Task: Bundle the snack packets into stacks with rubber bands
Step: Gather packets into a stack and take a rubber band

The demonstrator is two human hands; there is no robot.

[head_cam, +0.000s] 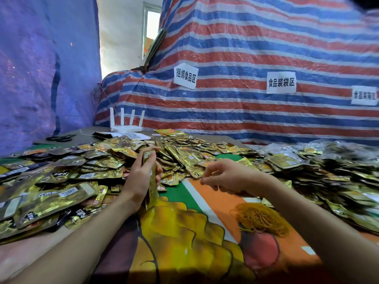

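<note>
Tarpaulin (pixel 246 48) behind table (pixel 207 203). Mid-table, left hand (pixel 141 177) grips the upright stack (pixel 152 188); right hand (pixel 223 175) pinches a band (pixel 218 187). Risk: a loosened grip during banding could let the packets fan out.

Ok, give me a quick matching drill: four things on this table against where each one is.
1 left hand
2 rubber band pile
3 router
4 scissors

A far left, near the blue tarp
B at the back, before the striped tarp
C gripping an upright stack of snack packets
D on the orange cloth

Pairs: 1-C, 2-D, 3-B, 4-A
</note>
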